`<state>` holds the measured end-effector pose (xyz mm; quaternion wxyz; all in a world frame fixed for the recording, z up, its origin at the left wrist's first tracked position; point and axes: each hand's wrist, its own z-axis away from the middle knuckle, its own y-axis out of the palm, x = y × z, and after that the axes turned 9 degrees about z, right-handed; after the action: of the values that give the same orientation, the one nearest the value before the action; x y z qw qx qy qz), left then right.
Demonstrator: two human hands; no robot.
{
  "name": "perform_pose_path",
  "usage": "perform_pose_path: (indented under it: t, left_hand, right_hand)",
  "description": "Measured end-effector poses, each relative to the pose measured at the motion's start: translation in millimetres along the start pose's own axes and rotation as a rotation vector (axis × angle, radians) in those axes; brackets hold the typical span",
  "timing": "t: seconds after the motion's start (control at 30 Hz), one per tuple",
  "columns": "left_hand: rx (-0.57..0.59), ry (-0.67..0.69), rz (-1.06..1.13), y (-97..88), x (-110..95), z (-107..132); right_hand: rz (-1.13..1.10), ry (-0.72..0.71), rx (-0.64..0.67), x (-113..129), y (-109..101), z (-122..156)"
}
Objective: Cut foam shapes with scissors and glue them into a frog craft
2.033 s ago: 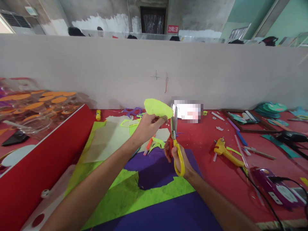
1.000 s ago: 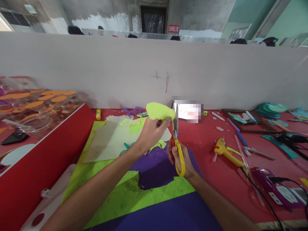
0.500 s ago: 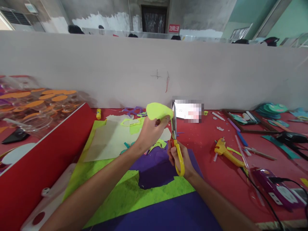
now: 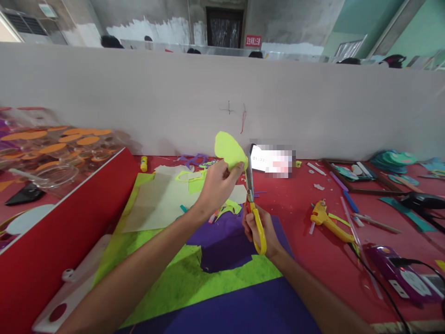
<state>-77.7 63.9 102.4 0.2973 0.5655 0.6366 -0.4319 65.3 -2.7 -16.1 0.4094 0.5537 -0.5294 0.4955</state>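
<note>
Between the fingers of my left hand (image 4: 220, 185) is a rounded piece of yellow-green paper (image 4: 228, 149), held up above the work sheets. My right hand (image 4: 262, 225) grips yellow-handled scissors (image 4: 250, 183), blades pointing up. The blades stand at the right edge of the paper; whether they are parted there I cannot make out. Under my hands lie a purple sheet (image 4: 225, 250) with a cut edge, a larger yellow-green sheet (image 4: 167, 264) and a cream sheet (image 4: 149, 204). Yellow-green scraps (image 4: 229, 208) rest on the purple sheet.
A lit phone (image 4: 271, 160) leans near the white partition (image 4: 156, 102). On the right are a yellow glue gun (image 4: 328, 220), a purple device (image 4: 399, 271) with a cable and a brown frame (image 4: 368, 188). A red divider (image 4: 69, 204) borders the left, with clear cups beyond it.
My left hand has turned the yellow-green paper, so its free end now points further upward. The scissors have stayed at the paper's right edge, with the right hand almost still.
</note>
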Motion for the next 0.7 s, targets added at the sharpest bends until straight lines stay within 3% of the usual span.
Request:
perform_pose_path:
  t: [0.7]
  left_hand:
    - [-0.025,-0.016,0.017,-5.2,2,-3]
  right_hand:
    - [0.03,0.04,0.002,11,1,2]
